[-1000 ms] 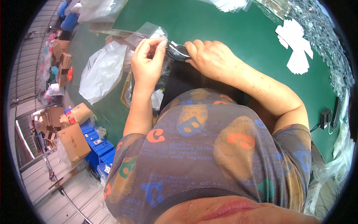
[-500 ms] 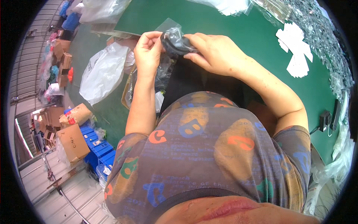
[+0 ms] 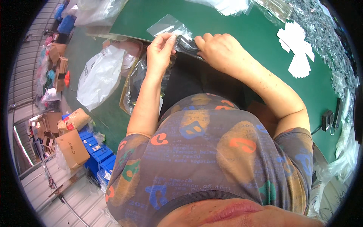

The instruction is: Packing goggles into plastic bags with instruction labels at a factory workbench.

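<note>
A clear plastic bag (image 3: 166, 25) with a black looped, cord-like item (image 3: 185, 45) inside lies at the near edge of the green table. My left hand (image 3: 159, 53) pinches the bag at its left, thumb and forefinger together. On the other side, my right hand (image 3: 220, 51) has its fingers closed on the bag's right end, beside the black loop. The fingers of the right hand partly hide what they grip. The bag's open-looking flat end spreads out to the upper left, on the tabletop.
The green table (image 3: 261, 56) bears a fan of white paper slips (image 3: 297, 49) and a long heap of clear plastic packets (image 3: 321, 34). A black adapter (image 3: 327, 120) sits by the right edge. At left are a white plastic sack (image 3: 100, 77), a cardboard box (image 3: 72, 148) and blue crates (image 3: 94, 149).
The bagged black item has gone from being held up between both hands to lying at the table edge. The bag's end now spreads flatter, and my right hand has shifted right.
</note>
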### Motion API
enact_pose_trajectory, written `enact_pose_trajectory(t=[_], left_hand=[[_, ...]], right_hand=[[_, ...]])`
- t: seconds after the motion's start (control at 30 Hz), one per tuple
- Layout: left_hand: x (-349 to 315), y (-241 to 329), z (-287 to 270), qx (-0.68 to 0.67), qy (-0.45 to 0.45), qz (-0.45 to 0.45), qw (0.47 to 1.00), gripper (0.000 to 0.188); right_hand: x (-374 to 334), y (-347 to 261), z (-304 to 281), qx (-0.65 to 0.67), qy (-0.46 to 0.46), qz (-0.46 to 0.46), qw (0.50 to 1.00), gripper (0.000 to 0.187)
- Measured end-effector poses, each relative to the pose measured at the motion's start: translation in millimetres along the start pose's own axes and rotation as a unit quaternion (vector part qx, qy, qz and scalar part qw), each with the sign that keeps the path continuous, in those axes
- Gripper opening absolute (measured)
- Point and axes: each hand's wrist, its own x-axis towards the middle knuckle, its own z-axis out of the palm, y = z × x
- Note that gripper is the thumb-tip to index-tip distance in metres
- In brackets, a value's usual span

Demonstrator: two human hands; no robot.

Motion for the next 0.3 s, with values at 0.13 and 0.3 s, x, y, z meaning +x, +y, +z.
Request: enact_pose_trajectory(t=[0.13, 0.3], left_hand=[[-4, 15, 7, 0.109, 0.018, 0.075, 0.991, 0.011], [-19, 43, 19, 0.353, -0.034, 0.323, 0.878, 0.010]], right_hand=[[-2, -2, -2, -0.007, -0.006, -0.007, 1.000, 0.024], [-2, 2, 1, 0.005, -0.015, 0.015, 1.000, 0.025]])
